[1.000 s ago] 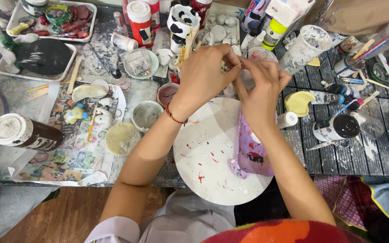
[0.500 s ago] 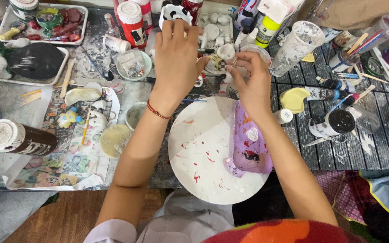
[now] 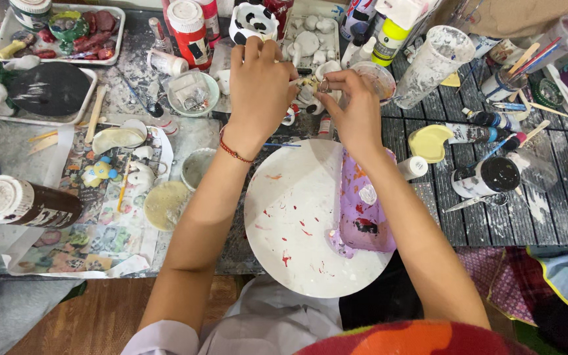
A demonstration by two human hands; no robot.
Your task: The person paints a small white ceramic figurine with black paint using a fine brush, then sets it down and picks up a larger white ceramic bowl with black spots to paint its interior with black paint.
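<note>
Now hands farther forward, beyond white plate.

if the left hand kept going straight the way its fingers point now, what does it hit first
Probably the black-and-white spotted cup. The left hand points up the picture, away from the person, and its fingertips already lie just below the cup's rim. Depth is unclear from above, so the hand could pass over it.

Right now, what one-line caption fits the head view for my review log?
Left hand and right hand meet over a small figurine above a paint-flecked white plate on a cluttered craft table.
</note>
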